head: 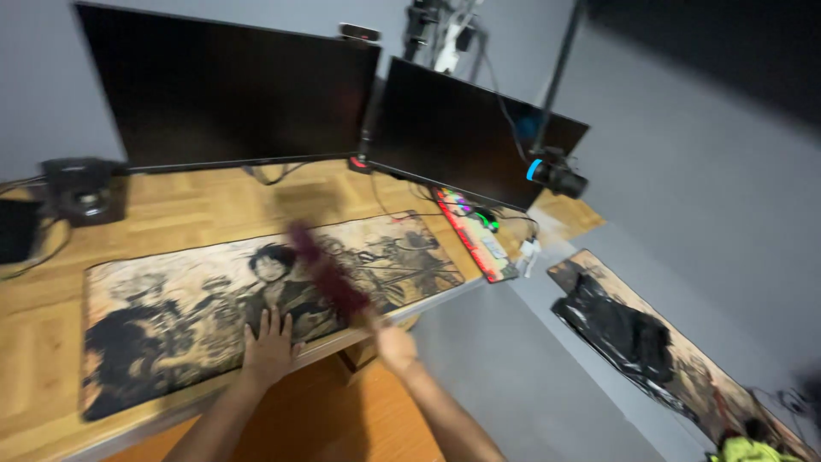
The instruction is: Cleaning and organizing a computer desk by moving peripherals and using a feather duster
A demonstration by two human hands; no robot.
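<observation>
Two dark, flat monitors [231,85] are standing at the far side of a wooden desk [214,201] with a parquet grain; a long fabric desk mat [171,308], printed with sepia cartoon figures, is lying along the near edge; a keyboard [475,235] with coloured lights is leaning to its right; a black speaker [81,190] is sitting far left. A dark reddish duster [329,274], long, fluffy and blurred, is slanting over the middle of the mat. The right hand [395,346] is closing round the duster's near end, just off the desk's near edge; the left hand [269,346] is lying flat on the mat, fingers spread, holding nothing.
</observation>
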